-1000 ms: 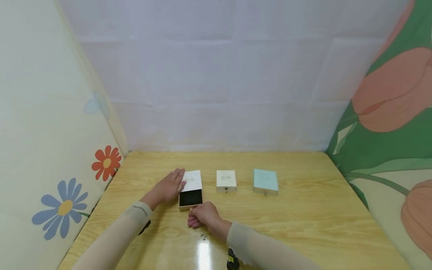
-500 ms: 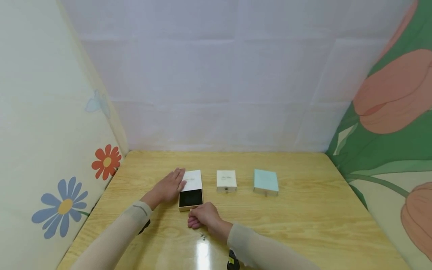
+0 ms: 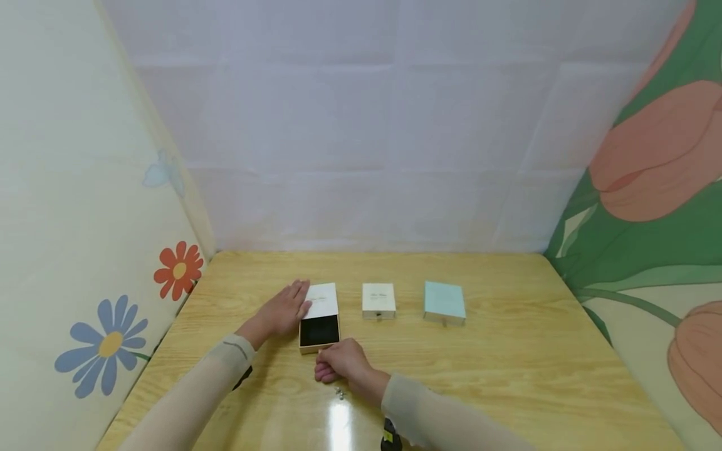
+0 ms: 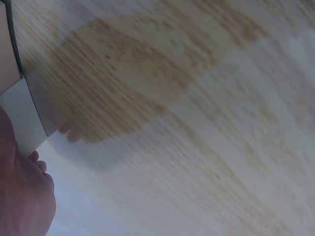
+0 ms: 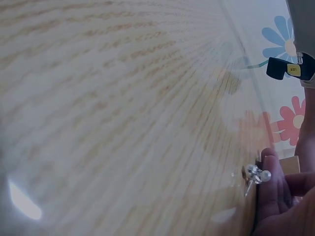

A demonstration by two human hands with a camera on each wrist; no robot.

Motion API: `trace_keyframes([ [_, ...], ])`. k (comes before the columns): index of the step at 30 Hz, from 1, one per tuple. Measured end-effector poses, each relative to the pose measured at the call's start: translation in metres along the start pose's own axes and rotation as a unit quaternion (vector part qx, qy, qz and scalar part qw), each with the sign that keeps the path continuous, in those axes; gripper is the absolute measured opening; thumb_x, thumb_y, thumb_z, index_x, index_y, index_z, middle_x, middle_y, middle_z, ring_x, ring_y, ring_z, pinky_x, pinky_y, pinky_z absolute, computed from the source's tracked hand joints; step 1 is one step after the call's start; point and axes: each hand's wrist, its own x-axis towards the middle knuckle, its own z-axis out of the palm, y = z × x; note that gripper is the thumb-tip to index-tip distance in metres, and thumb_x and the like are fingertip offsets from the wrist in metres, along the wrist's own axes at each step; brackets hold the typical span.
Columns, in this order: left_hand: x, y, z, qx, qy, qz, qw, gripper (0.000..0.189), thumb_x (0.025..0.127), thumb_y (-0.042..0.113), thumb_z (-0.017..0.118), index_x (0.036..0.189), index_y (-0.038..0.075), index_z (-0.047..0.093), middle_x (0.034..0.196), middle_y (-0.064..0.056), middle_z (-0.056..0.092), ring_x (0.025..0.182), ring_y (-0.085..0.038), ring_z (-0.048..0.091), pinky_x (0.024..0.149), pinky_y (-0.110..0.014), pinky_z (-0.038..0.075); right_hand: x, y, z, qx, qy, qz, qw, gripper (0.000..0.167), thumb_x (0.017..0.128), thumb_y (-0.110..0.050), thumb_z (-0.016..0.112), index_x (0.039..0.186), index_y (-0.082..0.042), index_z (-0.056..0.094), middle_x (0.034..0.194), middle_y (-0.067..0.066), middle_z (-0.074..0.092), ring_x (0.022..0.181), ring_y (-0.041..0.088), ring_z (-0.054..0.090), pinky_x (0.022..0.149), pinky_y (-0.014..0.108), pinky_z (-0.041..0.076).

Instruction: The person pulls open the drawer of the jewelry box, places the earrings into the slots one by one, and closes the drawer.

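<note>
A white drawer-style gift box [image 3: 324, 299] lies at the left of the table, its drawer [image 3: 319, 349] pulled out toward me and showing a black inside. My left hand [image 3: 282, 311] rests along the box's left side with fingers extended, the thumb reaching onto its top. At the drawer's front edge, my right hand [image 3: 342, 361] pinches with thumb and curled forefinger; its other fingers are tucked in. The pinched spot itself is hidden by the hand. Small silvery earrings [image 5: 254, 173], one with a pearl-like ball, lie on the table just nearer than the right hand.
A smaller cream drawer box [image 3: 378, 299] and a light blue one [image 3: 444, 300] stand in a row to the right, both closed, with small front tabs. The wooden table [image 3: 507, 351] ends at a white cloth backdrop [image 3: 383, 156], with printed panels on both sides.
The drawer has slid very slightly farther out toward me, the right hand moving with it. The left hand, the earrings and the other boxes hold their places.
</note>
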Motion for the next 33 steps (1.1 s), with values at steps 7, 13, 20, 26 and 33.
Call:
trace_keyframes([
  [7, -0.001, 0.001, -0.001, 0.002, -0.001, 0.000, 1.0000, 0.065, 0.112, 0.037, 0.026, 0.159, -0.006, 0.014, 0.165, -0.026, 0.018, 0.154, -0.040, 0.017, 0.126, -0.052, 0.018, -0.001, 0.001, 0.000, 0.001, -0.001, 0.003, 1.0000, 0.015, 0.092, -0.002, 0.065, 0.086, 0.008, 0.075, 0.076, 0.017, 0.075, 0.063, 0.020, 0.074, 0.057, 0.027, 0.062],
  [13, -0.002, 0.001, 0.000, 0.004, 0.007, 0.001, 1.0000, 0.064, 0.112, 0.035, 0.028, 0.159, -0.006, 0.016, 0.164, -0.027, 0.020, 0.153, -0.041, 0.019, 0.125, -0.053, 0.020, -0.002, 0.001, 0.000, 0.000, -0.002, 0.006, 1.0000, 0.015, 0.092, -0.002, 0.066, 0.085, 0.007, 0.075, 0.074, 0.015, 0.075, 0.063, 0.018, 0.074, 0.057, 0.027, 0.062],
  [20, -0.002, -0.001, 0.001, 0.002, 0.011, 0.002, 0.9999, 0.064, 0.112, 0.036, 0.028, 0.159, -0.006, 0.016, 0.164, -0.027, 0.020, 0.153, -0.041, 0.019, 0.125, -0.054, 0.020, -0.002, -0.001, 0.000, -0.017, -0.005, 0.006, 0.9998, 0.016, 0.095, -0.005, 0.065, 0.088, 0.005, 0.075, 0.075, 0.013, 0.075, 0.066, 0.019, 0.074, 0.059, 0.028, 0.063],
  [26, -0.001, -0.002, 0.001, 0.004, 0.020, 0.007, 0.9998, 0.063, 0.112, 0.034, 0.029, 0.158, -0.008, 0.018, 0.163, -0.028, 0.022, 0.152, -0.042, 0.021, 0.124, -0.055, 0.022, -0.001, -0.005, -0.002, -0.022, -0.013, 0.018, 0.9995, 0.017, 0.096, -0.007, 0.064, 0.090, 0.004, 0.075, 0.077, 0.012, 0.075, 0.067, 0.019, 0.074, 0.061, 0.027, 0.063],
  [33, 0.000, 0.000, 0.000, 0.008, 0.009, 0.006, 0.9999, 0.064, 0.112, 0.035, 0.027, 0.159, -0.007, 0.015, 0.164, -0.028, 0.020, 0.153, -0.041, 0.018, 0.125, -0.053, 0.019, -0.011, -0.005, -0.006, -0.039, -0.024, -0.019, 0.9988, 0.016, 0.095, -0.003, 0.063, 0.093, 0.008, 0.074, 0.079, 0.015, 0.075, 0.066, 0.018, 0.074, 0.061, 0.029, 0.063],
])
